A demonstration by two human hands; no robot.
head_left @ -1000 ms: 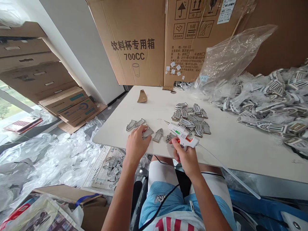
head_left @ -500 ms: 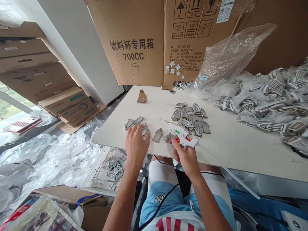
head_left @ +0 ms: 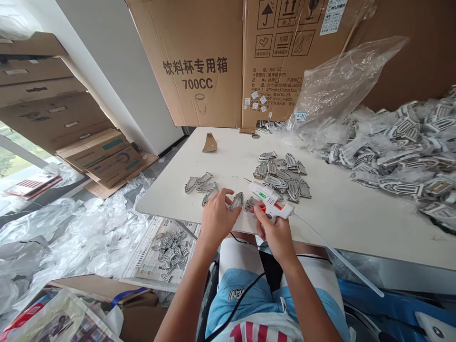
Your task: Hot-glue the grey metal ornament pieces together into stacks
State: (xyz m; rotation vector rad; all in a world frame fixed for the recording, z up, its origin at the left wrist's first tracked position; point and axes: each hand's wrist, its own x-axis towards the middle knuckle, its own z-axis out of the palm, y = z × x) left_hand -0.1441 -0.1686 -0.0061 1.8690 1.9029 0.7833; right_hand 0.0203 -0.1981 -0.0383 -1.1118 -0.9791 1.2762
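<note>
My right hand is wrapped round a white hot glue gun with orange parts, its nozzle pointing left. A long glue stick trails from the gun's back. My left hand pinches a small grey arched metal piece by its left side, between thumb and index finger, at the table's front. Another such arched piece lies just under the gun. Left of my hands, several arched pieces rest in a loose group. Behind the gun is a bigger pile of the pieces.
Plastic-wrapped pieces are heaped at the right of the white table. Cardboard boxes stand along the back, and a brown scrap lies before them. Lower left, more small pieces lie on newspaper beside plastic bags.
My left hand has moved right from the left group, leaving a piece there, and now grips the single piece that lay near the gun. My right hand and the glue gun have stayed put.
</note>
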